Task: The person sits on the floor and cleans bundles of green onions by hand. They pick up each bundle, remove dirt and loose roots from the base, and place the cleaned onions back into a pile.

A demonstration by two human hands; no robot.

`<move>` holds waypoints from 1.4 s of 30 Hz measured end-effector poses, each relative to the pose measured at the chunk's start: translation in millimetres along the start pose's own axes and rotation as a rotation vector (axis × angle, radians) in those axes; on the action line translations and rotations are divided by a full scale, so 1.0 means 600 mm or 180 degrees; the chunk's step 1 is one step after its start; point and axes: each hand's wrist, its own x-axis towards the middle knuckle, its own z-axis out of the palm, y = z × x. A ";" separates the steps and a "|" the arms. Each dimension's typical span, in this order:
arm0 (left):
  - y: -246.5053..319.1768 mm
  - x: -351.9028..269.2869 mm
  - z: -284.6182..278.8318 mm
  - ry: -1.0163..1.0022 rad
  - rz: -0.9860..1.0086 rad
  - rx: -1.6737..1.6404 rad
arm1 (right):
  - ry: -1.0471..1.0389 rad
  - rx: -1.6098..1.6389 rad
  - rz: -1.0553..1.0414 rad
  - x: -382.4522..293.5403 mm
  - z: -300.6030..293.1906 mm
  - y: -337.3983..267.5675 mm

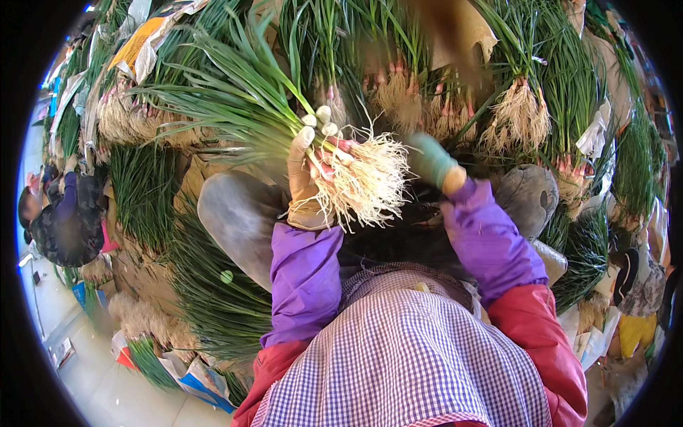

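My left hand (308,179), in a tan glove with white wrapping on the fingertips, grips a bunch of young garlic plants (368,173). Their long green leaves fan out to the upper left. Pinkish bulbs and a thick tuft of pale roots point to the right. Just right of the root tips is my right hand (431,160), in a green glove. It is motion-blurred, so its fingers and anything in them cannot be made out. Both hands are above my lap, between my bent knees.
Rows of garlic plants (517,117) with hanging roots lie across the front. More green bundles (219,277) lie at my left, and others (581,251) at my right. A person (69,224) sits at the far left. Pale floor tiles (128,400) show at lower left.
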 end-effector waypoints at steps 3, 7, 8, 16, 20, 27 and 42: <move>0.000 0.000 -0.045 -0.0094 -0.0849 -0.0295 | 0.1511 0.0761 0.1276 0.128 -0.108 -0.043; -0.015 0.002 -0.023 0.0085 -0.0956 -0.1036 | 0.0593 0.0653 0.2132 0.248 -0.145 0.020; -0.018 0.011 -0.022 0.0008 -0.0876 -0.0613 | 0.0341 0.0748 0.2160 0.251 -0.147 0.044; -0.050 -0.030 -0.038 0.0226 -0.1313 0.0202 | 0.1067 0.3301 0.0657 0.080 -0.071 -0.048; -0.043 -0.030 -0.047 0.0021 -0.1376 0.0169 | 0.2627 0.2105 0.0650 0.095 -0.034 -0.046; -0.041 -0.041 -0.046 -0.0205 -0.1032 -0.0341 | 0.0548 -0.0136 0.0028 0.089 0.039 0.024; -0.059 -0.042 -0.037 0.0126 -0.1153 0.0331 | 0.1193 0.0199 0.0229 -0.079 -0.029 -0.102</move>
